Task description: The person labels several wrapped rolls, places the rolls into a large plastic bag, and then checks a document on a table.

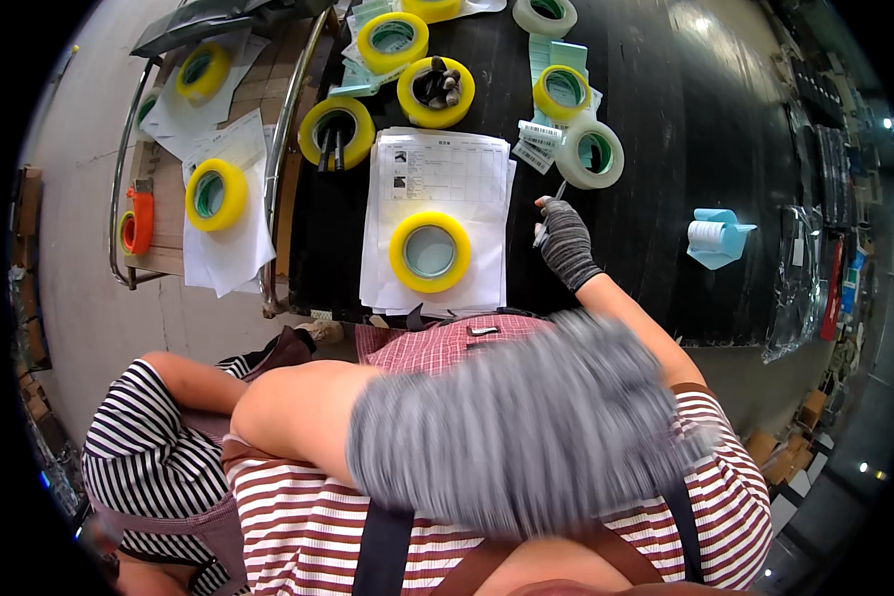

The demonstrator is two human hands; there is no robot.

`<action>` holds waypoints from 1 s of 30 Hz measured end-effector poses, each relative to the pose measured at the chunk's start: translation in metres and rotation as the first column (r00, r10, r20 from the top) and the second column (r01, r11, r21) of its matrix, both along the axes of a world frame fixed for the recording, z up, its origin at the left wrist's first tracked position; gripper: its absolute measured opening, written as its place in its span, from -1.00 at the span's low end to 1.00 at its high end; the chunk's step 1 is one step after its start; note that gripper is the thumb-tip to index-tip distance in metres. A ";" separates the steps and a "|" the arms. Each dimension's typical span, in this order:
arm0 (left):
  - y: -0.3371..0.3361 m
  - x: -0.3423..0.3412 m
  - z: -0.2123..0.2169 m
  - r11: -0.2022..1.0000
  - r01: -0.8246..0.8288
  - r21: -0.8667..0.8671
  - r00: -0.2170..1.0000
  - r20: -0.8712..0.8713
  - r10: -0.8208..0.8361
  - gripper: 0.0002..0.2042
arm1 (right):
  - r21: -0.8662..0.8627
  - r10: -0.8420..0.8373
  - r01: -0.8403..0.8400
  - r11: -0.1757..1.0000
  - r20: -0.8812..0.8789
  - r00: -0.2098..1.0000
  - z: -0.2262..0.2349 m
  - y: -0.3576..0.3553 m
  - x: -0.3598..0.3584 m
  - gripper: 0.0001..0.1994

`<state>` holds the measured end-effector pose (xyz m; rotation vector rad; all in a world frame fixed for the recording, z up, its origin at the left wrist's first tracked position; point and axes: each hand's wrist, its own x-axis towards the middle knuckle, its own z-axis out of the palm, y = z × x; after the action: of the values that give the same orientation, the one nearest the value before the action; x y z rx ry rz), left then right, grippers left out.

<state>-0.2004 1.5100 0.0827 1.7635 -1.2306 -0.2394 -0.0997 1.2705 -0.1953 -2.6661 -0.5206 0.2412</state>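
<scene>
My left hand [526, 427], in a grey knitted glove, sweeps across my chest close to the camera; motion smears it and its fingers cannot be made out. On the black table, my right hand [568, 243], in a grey fingerless glove, is closed round a slim pen [561, 189]. To its left lies a stack of printed sheets [440, 179] with a yellow-rimmed tape roll [429, 252] resting on the lower part. A whitish clear tape roll [616, 157] sits just beyond the right hand, beside several printed labels [538, 147].
More yellow tape rolls stand farther back; one [314, 139] holds dark sticks. At the right is a pale-blue wrapped white roll [707, 236]. A metal-railed cart [288, 129] with papers and an orange tool [143, 223] stands left. Another person's striped sleeve [134, 427] is close on my left.
</scene>
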 end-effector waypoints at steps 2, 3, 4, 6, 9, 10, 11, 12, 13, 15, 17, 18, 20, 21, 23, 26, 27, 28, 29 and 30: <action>-0.003 -0.001 0.003 0.986 -0.010 -0.168 1.000 0.025 0.014 -0.63 | -0.133 0.022 -0.019 0.991 0.018 1.000 -0.005 -0.008 0.004 -0.63; -0.005 0.000 0.002 0.966 0.014 -0.258 0.999 0.040 -0.003 -0.62 | -0.137 0.014 -0.009 0.991 0.037 0.999 -0.007 -0.014 0.003 -0.62; -0.007 0.000 0.002 0.937 0.036 -0.346 0.998 0.055 -0.018 -0.62 | -0.141 0.008 0.000 0.990 0.056 0.998 -0.009 -0.018 0.002 -0.62; -0.012 -0.008 0.011 0.895 -0.044 -0.443 0.997 0.037 0.067 -0.65 | -0.095 0.058 -0.051 0.994 0.074 0.996 0.000 -0.016 0.002 -0.59; -0.002 -0.011 0.018 0.903 -0.153 -0.400 0.988 -0.069 0.137 -0.73 | -0.163 0.067 -0.048 0.985 0.114 0.991 -0.012 -0.019 0.003 -0.56; 0.006 -0.006 0.016 0.926 -0.130 -0.354 0.991 -0.039 0.124 -0.76 | -0.172 0.060 -0.042 0.984 0.103 0.993 -0.011 -0.018 0.003 -0.55; 0.015 -0.005 0.015 0.942 -0.132 -0.307 0.991 -0.012 0.135 -0.78 | -0.180 0.080 -0.064 0.982 0.088 0.993 -0.006 -0.012 0.004 -0.55; 0.017 -0.009 0.009 0.907 -0.283 -0.312 0.958 -0.057 0.279 -0.77 | -0.187 0.102 -0.087 0.979 0.072 0.992 -0.002 -0.008 0.006 -0.55; 0.024 0.006 -0.002 0.925 -0.227 -0.303 0.974 -0.071 0.216 -0.73 | -0.199 0.102 -0.094 0.976 0.034 0.994 -0.001 -0.008 0.006 -0.51; 0.033 0.013 -0.032 0.913 -0.407 -0.015 0.913 -0.030 0.407 -0.63 | -0.144 0.090 -0.082 0.986 0.045 0.995 0.003 -0.013 0.005 -0.47; 0.033 0.021 -0.059 0.832 -0.527 0.171 0.837 -0.065 0.543 -0.63 | -0.071 0.094 -0.091 0.993 0.028 0.995 0.004 -0.016 0.004 -0.42; 0.037 0.020 -0.081 0.771 -0.580 0.264 0.764 -0.151 0.627 -0.63 | -0.027 0.091 -0.090 0.996 0.062 0.994 0.007 -0.017 0.002 -0.41; 0.054 0.014 -0.135 0.634 -0.664 0.396 0.603 -0.218 0.768 -0.62 | 0.051 0.076 -0.082 0.995 0.109 0.991 0.008 -0.018 0.002 -0.44; 0.062 0.014 -0.162 0.568 -0.701 0.430 0.535 -0.209 0.818 -0.61 | 0.076 0.055 -0.066 0.995 0.141 0.988 0.007 -0.016 0.003 -0.51; 0.077 0.012 -0.207 0.461 -0.711 0.531 0.507 -0.068 0.859 -0.59 | 0.187 0.005 -0.015 0.982 0.053 0.999 0.003 -0.009 0.007 -0.55; 0.076 0.003 -0.251 0.350 -0.728 0.590 0.455 0.034 0.890 -0.53 | 0.251 -0.039 0.059 0.966 -0.082 0.996 0.006 0.013 0.013 -0.62; 0.076 0.001 -0.259 0.322 -0.734 0.598 0.437 0.053 0.898 -0.50 | 0.267 -0.039 0.069 0.961 -0.117 0.992 0.005 0.020 0.016 -0.63; 0.074 0.001 -0.262 0.327 -0.734 0.595 0.432 0.037 0.901 -0.48 | 0.281 -0.040 0.082 0.956 -0.151 0.988 0.003 0.028 0.020 -0.63; 0.068 0.000 -0.263 0.332 -0.734 0.593 0.427 0.022 0.904 -0.46 | 0.260 -0.048 0.091 0.961 -0.167 0.985 0.003 0.036 0.024 -0.64; 0.065 0.000 -0.266 0.336 -0.734 0.591 0.421 0.007 0.907 -0.44 | 0.229 -0.064 0.110 0.967 -0.200 0.978 0.004 0.043 0.028 -0.64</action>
<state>-0.2005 1.5745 -0.1832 2.4746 0.1829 -0.2320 -0.0721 1.3138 -0.1912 -2.3931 -0.3455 0.3791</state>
